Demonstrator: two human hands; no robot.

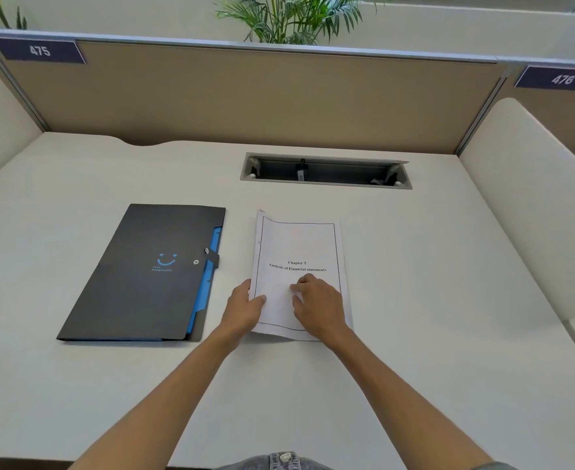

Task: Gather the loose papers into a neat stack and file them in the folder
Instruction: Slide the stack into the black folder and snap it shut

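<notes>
A stack of white papers (298,245) lies on the desk, its top sheet printed "Chapter 5, Analysis of Financial statements" inside a black border. My left hand (243,308) grips the stack's lower left edge, thumb on top. Fingers curled, my right hand (318,305) rests flat on the lower right of the top sheet, pressing it down. To the left lies a closed black folder (147,276) with a blue smile mark, blue inner tabs along its right side and a snap strap.
The white desk (432,300) has an open cable slot (325,173) at the back middle. A tan partition (262,100) closes off the back and cream side panels stand left and right. Plants show behind the partition.
</notes>
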